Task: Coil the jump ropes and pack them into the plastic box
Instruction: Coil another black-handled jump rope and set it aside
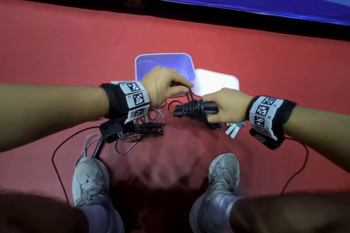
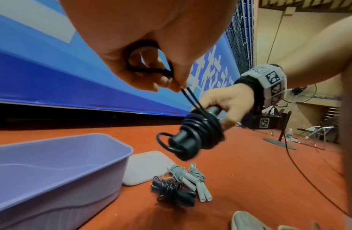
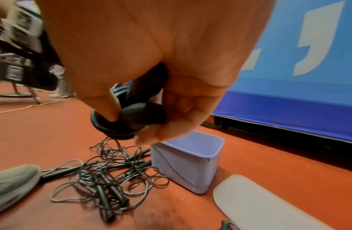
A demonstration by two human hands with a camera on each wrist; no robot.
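Black jump rope [image 1: 191, 110] wound on its paired handles, held mid-air at centre.
Handles are gripped by the right hand [image 1: 225, 108]; a cord loop is pinched by the left hand [image 1: 164, 83]. The empty purple plastic box [image 1: 144, 62] is seen at 12 o'clock. Finished bundles [image 2: 183, 186] are laid at 4 o'clock, a loose tangle [image 3: 104, 175] at 8 o'clock.

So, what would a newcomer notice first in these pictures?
First, the two hands in the middle: the right hand grips a black jump rope bundle, while the left hand pinches its last loop. Behind them stands an open lilac plastic box, and a tangle of loose dark ropes lies on the red floor at left.
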